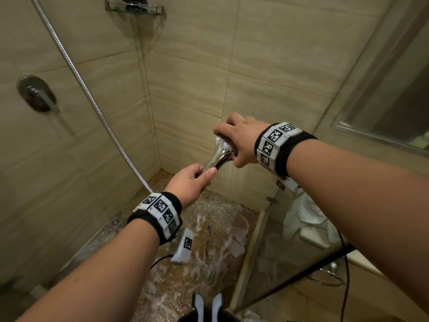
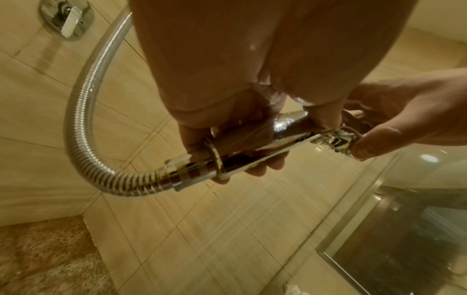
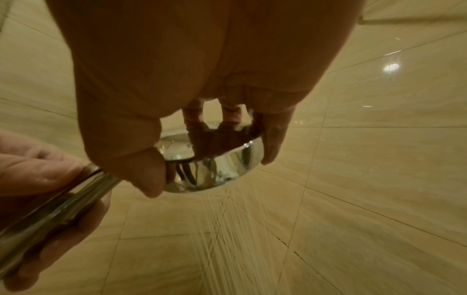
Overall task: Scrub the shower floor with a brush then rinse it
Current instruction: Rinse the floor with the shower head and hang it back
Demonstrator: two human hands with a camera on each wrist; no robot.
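Shower floor [image 1: 218, 228]: pebbled, wet and streaked with foam, lying well below both grips. Judged stage: rinsing; no brush is visible.

Tiled walls [image 1: 192, 73]: the spray leaves the head downward beside the far wall, as the right wrist view shows.

Hose [image 1: 76, 73]: ribbed metal, running from above left down to the handle's lower end, just behind the left grip.

Shower head [image 1: 221, 147]: chrome, held between the two grips, water running.

Left hand [image 1: 192, 180]: forearm raised forward, fingers wrapped round the handle.

Right hand [image 1: 243, 138]: palm down over the head, fingers [image 3: 274, 137] and thumb curled on its rim.

Recommendation: the left grip should steer while the right tilts the face; sweep foam steadily toward the drain [image 1: 115, 223], keeping the hose slack.
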